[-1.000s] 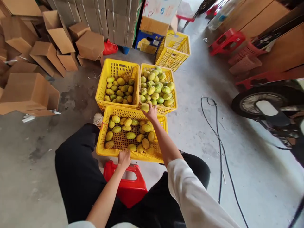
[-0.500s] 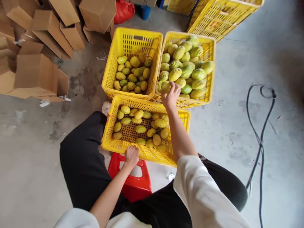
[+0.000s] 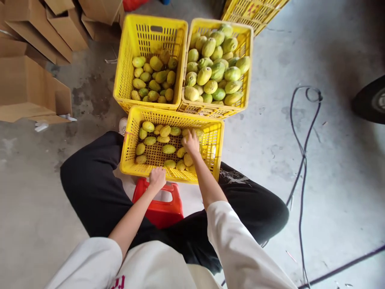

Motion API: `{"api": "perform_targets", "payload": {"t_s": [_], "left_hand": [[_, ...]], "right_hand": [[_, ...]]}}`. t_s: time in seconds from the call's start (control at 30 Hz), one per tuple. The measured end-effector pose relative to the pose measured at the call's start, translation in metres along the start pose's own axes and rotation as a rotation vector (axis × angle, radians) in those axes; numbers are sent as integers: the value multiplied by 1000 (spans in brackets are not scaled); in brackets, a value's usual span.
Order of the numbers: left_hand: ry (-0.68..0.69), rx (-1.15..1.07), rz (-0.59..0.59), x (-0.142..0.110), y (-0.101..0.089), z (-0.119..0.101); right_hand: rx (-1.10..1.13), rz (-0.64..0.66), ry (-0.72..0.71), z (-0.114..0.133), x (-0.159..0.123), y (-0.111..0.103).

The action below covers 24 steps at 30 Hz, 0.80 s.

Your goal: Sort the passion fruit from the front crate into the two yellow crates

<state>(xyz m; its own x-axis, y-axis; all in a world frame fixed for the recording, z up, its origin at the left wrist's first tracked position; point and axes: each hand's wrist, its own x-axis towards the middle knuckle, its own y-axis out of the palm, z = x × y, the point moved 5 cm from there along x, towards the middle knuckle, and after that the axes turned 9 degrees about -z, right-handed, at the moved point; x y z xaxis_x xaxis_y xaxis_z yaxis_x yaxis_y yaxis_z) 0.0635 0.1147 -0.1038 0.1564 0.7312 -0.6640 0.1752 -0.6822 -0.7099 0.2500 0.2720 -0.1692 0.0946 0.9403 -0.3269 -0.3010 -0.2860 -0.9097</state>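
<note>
A yellow plastic crate [image 3: 207,170] stands nearest me, with green-yellow papayas [image 3: 169,149] spread over its slotted floor. My left hand [image 3: 157,177] is closed over its near rim. Inside its right half, my right hand [image 3: 191,142] points down with curled fingers around a papaya, which they partly cover. Two more yellow crates stand behind it, side by side. The back left crate [image 3: 118,86] holds a low layer of smaller papayas [image 3: 155,85]. Larger papayas [image 3: 217,70] are heaped in the back right crate [image 3: 250,60].
Under the near crate is a red plastic stool [image 3: 165,214]. Open cardboard boxes [image 3: 27,86] crowd the left side. A black cable [image 3: 303,160] lies looped on the floor at right, near a wheel [image 3: 375,100]. Another yellow crate [image 3: 255,14] stands at the back.
My right hand has moved from the front left corner of the back right crate down into the near crate. My left hand stays on the rim. The view has shifted.
</note>
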Motion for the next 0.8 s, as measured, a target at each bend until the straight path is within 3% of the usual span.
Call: {"api": "perform_targets", "payload": {"t_s": [0.1,0.2,0.47,0.63,0.73,0.8], "left_hand": [[3,10,4,0,-1,2],[8,19,11,0,-2,2],[57,25,89,1,-10,7],[143,-218,215,10,-16,19],[97,-299,193,17,-15,21],[31,-242,162,24,-11,21]], "right_hand": [[-59,226,30,-13,-58,37],[-61,303,46,-22,-82,57],[-46,233,129,-22,-62,75],[-57,179,215,-20,-56,90],[-60,191,181,-23,-58,92],[-62,205,147,-26,-58,89]]}}
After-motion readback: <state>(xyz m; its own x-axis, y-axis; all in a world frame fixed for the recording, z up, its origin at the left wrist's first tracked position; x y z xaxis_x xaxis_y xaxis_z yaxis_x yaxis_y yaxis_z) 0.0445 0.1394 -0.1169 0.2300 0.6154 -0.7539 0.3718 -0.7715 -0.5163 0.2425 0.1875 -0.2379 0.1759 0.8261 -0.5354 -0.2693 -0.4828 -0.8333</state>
